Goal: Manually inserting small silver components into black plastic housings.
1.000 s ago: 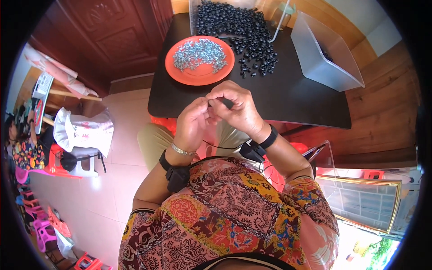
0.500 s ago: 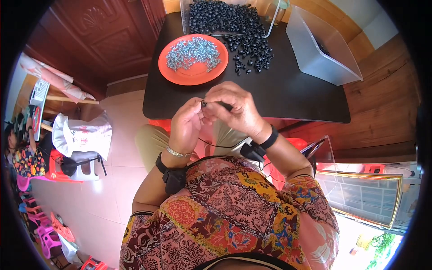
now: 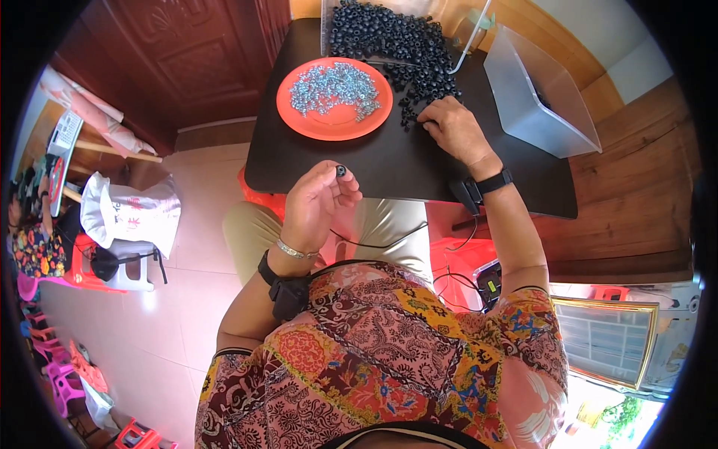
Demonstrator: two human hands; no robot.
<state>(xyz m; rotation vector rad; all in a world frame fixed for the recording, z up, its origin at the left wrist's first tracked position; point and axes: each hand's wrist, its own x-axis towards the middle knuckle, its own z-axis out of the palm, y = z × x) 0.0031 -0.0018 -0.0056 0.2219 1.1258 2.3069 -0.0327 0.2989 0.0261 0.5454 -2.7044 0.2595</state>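
My left hand (image 3: 318, 198) is raised in front of the table's near edge. Its thumb and index finger pinch a small black round knob (image 3: 341, 171) with a hole facing up; the other fingers curl loosely. Farther right, my right hand (image 3: 455, 133) reaches over the table, palm down. Its fingertips are bent together at the near edge of a pile of small black knobs (image 3: 389, 34); anything between them is hidden. An orange-red plate (image 3: 333, 129) left of this hand holds many small silvery metal pieces (image 3: 329, 88).
The dark table (image 3: 374, 161) carries a clear bin lying on its side (image 3: 327, 34), from which the knobs spill. A translucent bin (image 3: 550, 123) stands at the right. A white sack (image 3: 138, 213) rests on a stool at the left. Cables hang near my lap.
My right hand has left my left hand and moved forward and right to the pile of knobs. The left hand stays in place, its knob now in plain sight.
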